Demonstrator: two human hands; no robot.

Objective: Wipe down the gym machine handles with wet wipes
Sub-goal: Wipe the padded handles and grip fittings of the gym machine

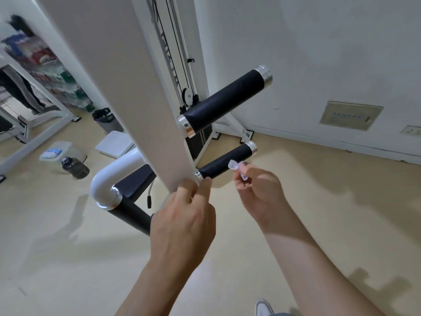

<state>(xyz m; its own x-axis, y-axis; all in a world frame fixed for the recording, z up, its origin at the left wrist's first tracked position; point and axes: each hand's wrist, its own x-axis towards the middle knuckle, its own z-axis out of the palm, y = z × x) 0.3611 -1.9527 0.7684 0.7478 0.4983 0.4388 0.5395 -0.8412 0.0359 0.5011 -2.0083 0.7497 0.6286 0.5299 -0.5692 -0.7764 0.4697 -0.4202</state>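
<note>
Three black handles (224, 100) with chrome collars jut from a white beam (127, 76); the right grip (259, 192) pinches a small, crumpled, translucent wipe (235, 166) against the lower handle (222, 164); at its 9 o'clock, the left grip (184, 222) clasps the beam's lower end.

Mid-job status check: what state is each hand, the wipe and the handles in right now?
Left hand: grips white flat machine beam edge.
Right hand: pinches small crumpled white wipe.
Lower black padded handle: wipe beside it, contact unclear.
Upper black padded handle: untouched.
Dark water bottle: capped, on floor.
</note>
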